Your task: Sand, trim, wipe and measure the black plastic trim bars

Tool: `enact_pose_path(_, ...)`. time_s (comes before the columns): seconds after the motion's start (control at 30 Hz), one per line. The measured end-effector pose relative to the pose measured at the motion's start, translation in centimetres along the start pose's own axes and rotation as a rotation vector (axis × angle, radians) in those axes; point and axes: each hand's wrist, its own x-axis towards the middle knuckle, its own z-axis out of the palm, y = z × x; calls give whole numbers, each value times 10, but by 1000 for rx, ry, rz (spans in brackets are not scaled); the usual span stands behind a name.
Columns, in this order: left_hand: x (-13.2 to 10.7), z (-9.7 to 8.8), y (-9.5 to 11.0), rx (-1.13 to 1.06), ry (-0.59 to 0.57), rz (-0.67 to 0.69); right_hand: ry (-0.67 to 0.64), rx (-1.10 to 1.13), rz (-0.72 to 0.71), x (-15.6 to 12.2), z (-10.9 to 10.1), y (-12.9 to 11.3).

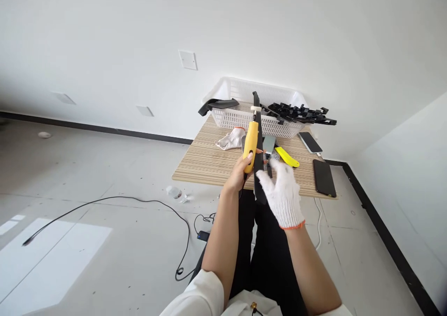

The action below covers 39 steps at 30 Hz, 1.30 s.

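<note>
My bare left hand (240,169) is closed around the grip of a yellow hand tool (250,144) that points up and away from me. My right hand (283,194) wears a white knit glove with an orange cuff and holds a long black plastic strip (259,158) upright right beside the yellow tool. The strip's lower end sits in the gloved fingers and its top reaches in front of the basket. Both hands hover over the near edge of a small wooden table (206,160).
A white plastic basket (240,116) at the table's back holds several black plastic parts (296,113). A spare white glove (230,139), a yellow piece (287,157) and two phones (324,177) lie on the table. A black cable (139,199) and a bottle (176,194) lie on the floor.
</note>
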Motion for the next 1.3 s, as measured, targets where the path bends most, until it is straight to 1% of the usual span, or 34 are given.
enact_pose_path(0.03,0,0,0,79,8,15,59,11,-31,2,2,-3)
enact_pose_path(0.07,0,1,0,179,18,38,70,33,-54,6,6,-5)
enact_pose_path(0.1,0,1,-1,295,35,72,44,52,-54,11,11,-7)
enact_pose_path(0.17,0,1,-4,538,57,150,-37,67,20,23,23,-7)
enact_pose_path(0.23,-1,-2,-7,721,34,202,-39,97,122,33,37,-4)
enact_pose_path(0.33,-5,-9,-8,817,-70,171,-5,207,211,37,50,3)
enact_pose_path(0.4,-9,-13,-4,793,-114,102,29,297,246,29,51,8)
enact_pose_path(0.43,-11,-15,-1,763,-132,60,52,373,230,23,49,10)
enact_pose_path(0.47,-13,-16,2,731,-154,16,77,472,184,14,46,12)
enact_pose_path(0.53,-16,-16,9,680,-198,-45,98,680,45,-7,37,16)
enact_pose_path(0.57,-18,-16,12,671,-215,-52,84,758,-3,-18,32,19)
enact_pose_path(0.6,-19,-15,14,674,-220,-46,55,814,-16,-29,26,22)
enact_pose_path(0.63,-19,-15,16,684,-209,-31,26,868,2,-39,20,26)
enact_pose_path(0.7,-17,-15,18,716,-162,7,-48,956,112,-54,8,34)
enact_pose_path(0.77,-12,-15,19,740,-111,55,-79,1027,218,-63,-3,44)
enact_pose_path(0.8,-8,-15,20,733,-93,88,-75,1046,249,-65,-7,49)
enact_pose_path(0.83,-3,-15,21,710,-78,119,-70,1045,272,-65,-11,52)
enact_pose_path(0.9,7,-15,26,619,-52,137,-89,958,325,-62,-16,57)
enact_pose_path(0.97,15,-14,34,498,-39,91,-149,814,396,-58,-15,56)
enact_pose_path(1.03,20,-12,40,403,-33,20,-191,716,436,-53,-10,51)
enact_pose_path(1.1,21,-12,42,330,14,-31,-190,703,426,-47,-2,45)
enact_pose_path(1.2,21,-14,37,211,148,-58,-182,705,363,-40,8,38)
enact_pose_path(1.23,22,-17,34,180,173,-64,-188,705,331,-38,10,39)
enact_pose_path(1.3,23,-23,30,179,173,-110,-216,686,267,-33,11,42)
